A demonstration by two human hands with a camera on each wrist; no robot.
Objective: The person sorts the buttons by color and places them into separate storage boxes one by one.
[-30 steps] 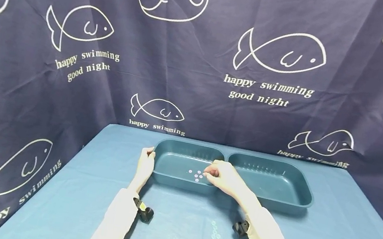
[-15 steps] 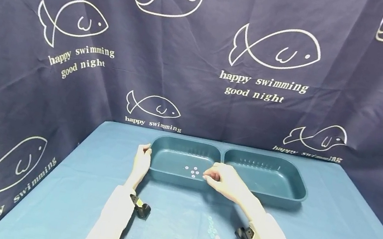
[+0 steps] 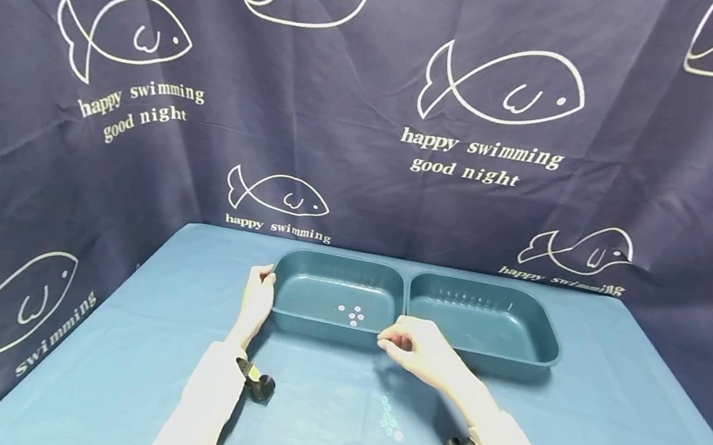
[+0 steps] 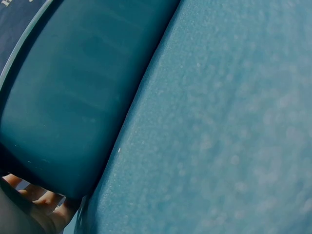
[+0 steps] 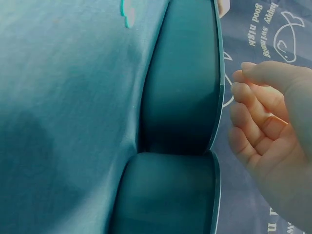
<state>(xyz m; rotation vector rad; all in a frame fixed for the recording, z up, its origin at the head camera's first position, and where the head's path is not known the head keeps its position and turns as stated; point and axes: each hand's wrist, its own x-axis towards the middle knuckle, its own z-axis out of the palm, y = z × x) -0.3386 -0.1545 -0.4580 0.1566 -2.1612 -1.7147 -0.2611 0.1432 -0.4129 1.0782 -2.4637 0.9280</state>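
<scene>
A dark teal two-compartment tray stands at the back of the table. My left hand holds its left end; in the left wrist view the fingers lie against the outer wall. Several small pink discs lie in the left compartment. My right hand is over the tray's front side near the divider. In the right wrist view its fingers are loosely bent, thumb tip close to the index tip, and nothing shows between them. Several small green pieces and a pink disc lie on the table in front.
The right compartment has no pieces visible in it. A light blue cloth covers the table. Behind and to the left hangs a dark blue curtain with white fish drawings. Black wrist cameras sit on both wrists.
My right hand has drawn back from beside the pink discs to the tray's front side. The left hand stays at the tray's left end. The head view has shifted slightly.
</scene>
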